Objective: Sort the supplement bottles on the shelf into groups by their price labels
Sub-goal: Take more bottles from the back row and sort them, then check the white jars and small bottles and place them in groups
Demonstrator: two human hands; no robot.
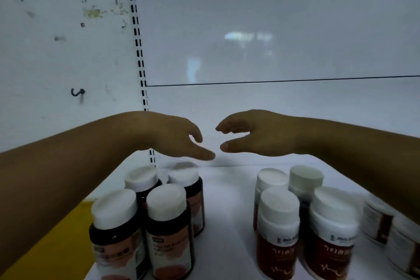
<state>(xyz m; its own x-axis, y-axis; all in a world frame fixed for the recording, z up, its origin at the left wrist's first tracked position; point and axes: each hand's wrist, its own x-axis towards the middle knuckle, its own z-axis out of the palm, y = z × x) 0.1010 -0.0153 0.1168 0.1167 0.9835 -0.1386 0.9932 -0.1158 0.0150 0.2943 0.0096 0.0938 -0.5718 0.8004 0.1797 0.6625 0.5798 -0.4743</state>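
Two clusters of supplement bottles stand on the white shelf [227,223]. On the left are several dark bottles [168,229] with white caps and pinkish labels. On the right are several white-capped bottles [278,232] with red labels. My left hand [172,136] hovers above the back of the left cluster, fingers apart and holding nothing. My right hand [254,134] hovers above the gap near the right cluster, thumb and fingers spread, also empty. The two hands' fingertips nearly meet over the middle of the shelf. No price labels are readable.
More bottles [395,234] with brown and white labels stand at the far right edge. A slotted upright rail [138,52] runs down the back left corner. A white side wall [56,52] closes the left. A yellow strip [56,245] lies lower left.
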